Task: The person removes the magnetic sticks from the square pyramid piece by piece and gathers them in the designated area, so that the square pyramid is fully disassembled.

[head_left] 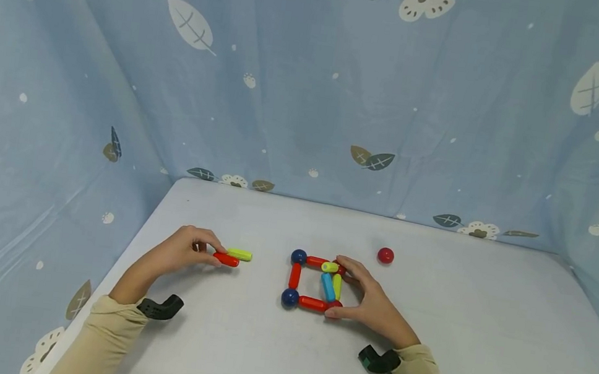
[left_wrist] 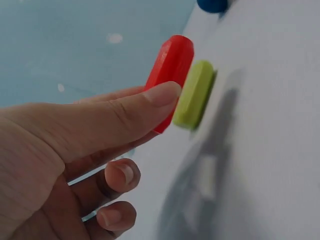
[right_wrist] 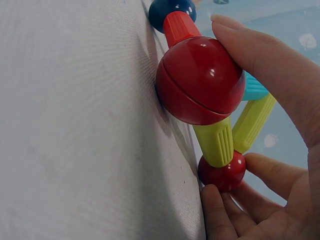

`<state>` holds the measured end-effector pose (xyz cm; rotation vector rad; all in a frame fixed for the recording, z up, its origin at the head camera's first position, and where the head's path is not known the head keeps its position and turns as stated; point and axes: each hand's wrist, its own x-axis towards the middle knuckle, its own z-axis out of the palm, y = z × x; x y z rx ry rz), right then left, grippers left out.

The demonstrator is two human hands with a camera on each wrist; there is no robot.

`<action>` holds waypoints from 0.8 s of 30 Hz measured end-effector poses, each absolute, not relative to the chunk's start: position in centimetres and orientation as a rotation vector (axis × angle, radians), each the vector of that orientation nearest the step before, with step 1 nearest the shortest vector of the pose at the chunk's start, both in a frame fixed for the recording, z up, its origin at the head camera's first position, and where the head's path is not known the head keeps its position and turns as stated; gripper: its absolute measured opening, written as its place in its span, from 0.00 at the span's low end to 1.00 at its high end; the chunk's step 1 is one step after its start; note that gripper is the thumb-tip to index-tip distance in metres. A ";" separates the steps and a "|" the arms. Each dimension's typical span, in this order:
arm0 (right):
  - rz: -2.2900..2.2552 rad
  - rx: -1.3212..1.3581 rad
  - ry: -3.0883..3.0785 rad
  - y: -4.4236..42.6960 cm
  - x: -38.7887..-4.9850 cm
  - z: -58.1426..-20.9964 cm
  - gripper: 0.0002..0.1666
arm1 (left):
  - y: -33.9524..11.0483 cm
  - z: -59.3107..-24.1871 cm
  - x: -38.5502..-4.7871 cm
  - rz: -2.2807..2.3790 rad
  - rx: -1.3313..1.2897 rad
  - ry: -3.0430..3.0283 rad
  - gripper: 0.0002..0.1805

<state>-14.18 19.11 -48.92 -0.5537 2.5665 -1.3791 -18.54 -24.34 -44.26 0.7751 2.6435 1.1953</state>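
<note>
A blue cloth (head_left: 287, 104) printed with leaves, flowers and paw marks hangs behind and to the left of a white table (head_left: 234, 353).

The left hand (head_left: 186, 250) pinches a red rod (head_left: 226, 260) between its thumb and fingers, left of the ball-and-rod frame (head_left: 295, 275). The right hand (head_left: 372, 302) grips that frame from its right side, thumb on the near red ball (right_wrist: 200, 80), fingers against the far red ball (right_wrist: 223, 172).

Just beside the held rod, also left of the frame, lies a yellow-green rod (head_left: 240, 254); whether the two touch is unclear.

The frame rests on the table with two blue balls at its left corners, the far one (head_left: 299, 257) and the near one (head_left: 290, 299). Red rods make its far, left and near sides, and a yellow-green side rod (head_left: 336, 287) joins the red balls on the right. From those balls a light blue rod (head_left: 328, 288) and a second yellow-green rod (head_left: 330, 267) lean upward over the frame; their meeting point is hard to make out.

Beyond the frame and to its right sits a loose red ball (head_left: 386, 255). Nearer than the frame, a dark curved device shows at each beige sleeve (head_left: 109, 338).
</note>
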 end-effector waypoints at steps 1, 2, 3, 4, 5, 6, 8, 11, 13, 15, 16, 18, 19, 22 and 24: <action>-1.380 -0.552 2.565 19.1 -14.2 -48.9 0.61 | -24.5 -44.4 -18.6 1.187 0.773 2.643 0.12; -1.380 -0.548 2.563 19.1 -14.1 -48.9 0.61 | -24.7 -44.5 -18.6 1.181 0.765 2.640 0.12; -1.379 -0.548 2.562 19.1 -14.1 -48.9 0.61 | -24.9 -44.7 -18.6 1.174 0.757 2.639 0.11; -1.379 -0.546 2.562 19.1 -14.1 -48.9 0.61 | -25.0 -44.8 -18.7 1.167 0.745 2.638 0.11; -1.381 -0.545 2.561 19.1 -14.1 -48.9 0.61 | -25.2 -44.9 -18.7 1.160 0.729 2.636 0.11; -1.381 -0.543 2.560 19.1 -14.1 -48.9 0.61 | -25.3 -45.0 -18.7 1.154 0.718 2.635 0.11; -1.375 -0.542 2.562 19.1 -14.1 -48.8 0.61 | -25.6 -45.2 -18.7 1.152 0.696 2.625 0.12; -1.372 -0.535 2.561 19.1 -14.1 -48.7 0.61 | -25.9 -45.4 -18.7 1.163 0.660 2.604 0.12; -1.372 -0.531 2.560 19.1 -14.1 -48.6 0.61 | -26.0 -45.4 -18.6 1.181 0.649 2.590 0.12; -1.375 -0.532 2.556 19.1 -14.0 -48.5 0.61 | -26.0 -45.4 -18.6 1.196 0.639 2.584 0.12; -1.374 -0.532 2.556 19.1 -14.0 -48.5 0.61 | -25.9 -45.3 -18.6 1.199 0.635 2.582 0.12; -1.376 -0.537 2.555 19.1 -14.0 -48.5 0.61 | -25.9 -45.3 -18.6 1.200 0.627 2.580 0.12; -1.377 -0.538 2.553 19.1 -14.0 -48.5 0.61 | -25.9 -45.4 -18.5 1.191 0.618 2.585 0.12; -1.377 -0.530 2.552 19.1 -14.0 -48.5 0.61 | -25.8 -45.4 -18.6 1.182 0.613 2.583 0.12; -1.381 -0.526 2.550 19.1 -13.9 -48.5 0.61 | -25.8 -45.5 -18.6 1.180 0.608 2.580 0.12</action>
